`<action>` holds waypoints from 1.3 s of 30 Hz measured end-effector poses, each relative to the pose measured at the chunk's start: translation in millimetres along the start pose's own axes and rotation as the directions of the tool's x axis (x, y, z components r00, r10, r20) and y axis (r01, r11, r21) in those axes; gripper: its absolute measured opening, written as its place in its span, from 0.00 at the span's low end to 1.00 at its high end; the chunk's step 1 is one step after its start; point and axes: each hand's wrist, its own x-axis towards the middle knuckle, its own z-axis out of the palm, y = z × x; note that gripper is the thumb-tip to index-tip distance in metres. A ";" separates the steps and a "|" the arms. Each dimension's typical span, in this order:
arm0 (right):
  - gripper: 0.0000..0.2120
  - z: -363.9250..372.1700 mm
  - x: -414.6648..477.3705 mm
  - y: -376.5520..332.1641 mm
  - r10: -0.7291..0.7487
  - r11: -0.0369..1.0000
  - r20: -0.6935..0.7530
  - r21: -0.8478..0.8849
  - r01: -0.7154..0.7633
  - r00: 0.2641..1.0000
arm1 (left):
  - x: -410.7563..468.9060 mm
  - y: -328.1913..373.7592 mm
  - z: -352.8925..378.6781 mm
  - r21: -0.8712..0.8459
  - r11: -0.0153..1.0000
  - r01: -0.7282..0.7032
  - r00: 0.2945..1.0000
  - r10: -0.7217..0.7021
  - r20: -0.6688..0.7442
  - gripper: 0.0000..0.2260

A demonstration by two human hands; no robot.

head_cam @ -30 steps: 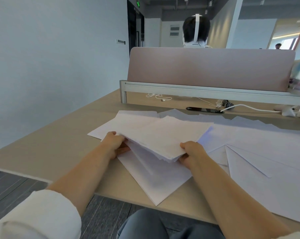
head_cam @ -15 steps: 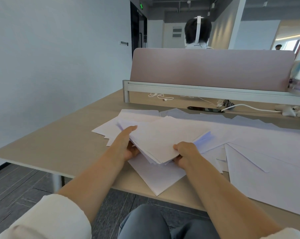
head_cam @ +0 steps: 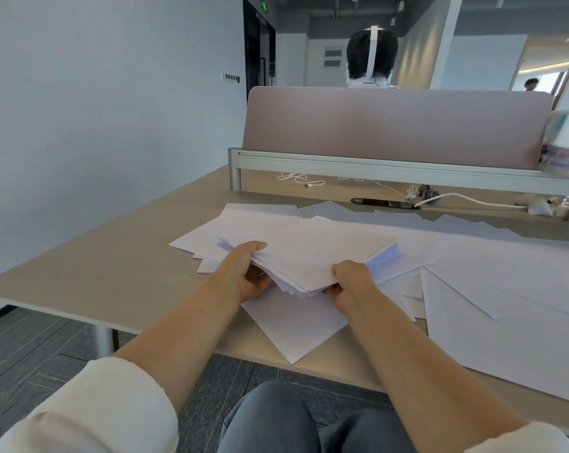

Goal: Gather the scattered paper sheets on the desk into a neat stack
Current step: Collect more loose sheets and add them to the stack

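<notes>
A thick bundle of white paper sheets (head_cam: 312,253) is lifted a little off the wooden desk (head_cam: 106,266), its edges uneven. My left hand (head_cam: 249,271) grips the bundle's left side, thumb on top and fingers underneath. My right hand (head_cam: 351,282) pinches its near right corner. One loose sheet (head_cam: 296,325) lies under the bundle and hangs over the desk's front edge. More loose sheets (head_cam: 505,289) are spread over the right half of the desk, and a few (head_cam: 211,233) lie behind my left hand.
A pink divider panel (head_cam: 394,125) on a metal rail closes the desk's far side. White cables (head_cam: 301,179) and a charger (head_cam: 534,207) lie below it. Another person's head shows behind the panel. The wall is at the left.
My left hand slid along the bundle's left edge and now grips it with the thumb on top. The right hand kept its hold on the near corner.
</notes>
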 end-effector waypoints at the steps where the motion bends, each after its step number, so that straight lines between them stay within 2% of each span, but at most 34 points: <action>1: 0.18 -1.0 4.8 -0.6 -0.004 1.000 0.011 0.010 0.004 1.000 | 0.6 -0.2 0.7 0.008 1.000 -0.004 1.000 0.004 0.003 0.02; 3: 0.14 -2.0 0.2 -4.0 -0.019 1.000 0.076 -0.020 0.020 0.997 | 0.7 0.7 2.3 0.022 1.000 -0.012 1.000 0.012 0.002 0.03; 6: 0.04 -7.9 -4.2 -7.8 -0.069 0.990 0.077 -0.114 0.078 0.995 | -3.3 9.5 7.8 -0.032 0.997 -0.064 0.998 0.064 -0.002 0.04; 8: 0.13 -12.2 -5.4 -11.2 -0.111 0.973 0.057 -0.198 0.120 0.992 | -11.5 19.5 17.6 -0.086 0.988 -0.128 0.991 0.130 0.020 0.05; 10: 0.19 -13.9 -4.8 -18.4 -0.139 0.977 0.027 -0.161 0.141 0.990 | -23.0 31.4 30.2 -0.141 0.970 -0.198 0.975 0.210 0.076 0.06; 14: 0.14 -20.8 1.7 -30.2 -0.225 0.948 -0.051 -0.241 0.206 0.973 | -46.6 49.3 54.8 -0.288 0.915 -0.282 0.929 0.336 0.158 0.08; 17: 0.11 -23.9 -2.1 -32.6 -0.088 0.984 -0.040 -0.156 0.080 0.995 | -55.2 52.9 69.1 -0.371 0.873 -0.316 0.890 0.408 0.202 0.08; 19: 0.16 -25.5 -5.2 -31.9 0.000 0.989 0.056 -0.145 0.008 0.998 | -55.8 52.5 76.3 -0.414 0.851 -0.322 0.869 0.440 0.228 0.07; 21: 0.24 -28.4 -7.7 -30.7 0.070 0.973 0.142 -0.227 -0.037 0.987 | -54.9 53.8 82.0 -0.452 0.831 -0.323 0.850 0.465 0.247 0.07; 24: 0.34 -34.2 -7.2 -31.5 0.172 0.959 0.218 -0.260 -0.113 0.961 | -53.9 58.1 89.5 -0.508 0.794 -0.334 0.803 0.522 0.288 0.08; 26: 0.37 -36.7 -5.0 -33.4 0.202 0.971 0.251 -0.178 -0.160 0.947 | -51.6 61.1 94.2 -0.533 0.773 -0.345 0.763 0.561 0.321 0.11; 28: 0.39 -37.6 -2.9 -35.5 0.179 0.983 0.295 -0.008 -0.184 0.939 | -49.5 62.5 99.5 -0.534 0.766 -0.356 0.722 0.589 0.363 0.12; 31: 0.42 -41.3 3.7 -50.3 0.018 0.921 0.402 0.350 -0.172 0.915 | -46.4 59.8 105.2 -0.501 0.795 -0.342 0.701 0.571 0.427 0.11; 33: 0.44 -46.5 6.0 -71.0 -0.139 0.862 0.439 0.494 -0.109 0.887 | -40.1 54.6 104.9 -0.454 0.823 -0.341 0.707 0.543 0.453 0.11; 36: 0.39 -48.8 11.3 -100.4 -0.282 0.828 0.396 0.560 0.013 0.874 | -23.8 41.7 99.8 -0.353 0.863 -0.361 0.739 0.496 0.456 0.10; 39: 0.34 -45.2 26.4 -116.9 -0.329 0.823 0.333 0.561 0.095 0.884 | -1.9 23.8 96.0 -0.257 0.903 -0.345 0.805 0.426 0.413 0.10</action>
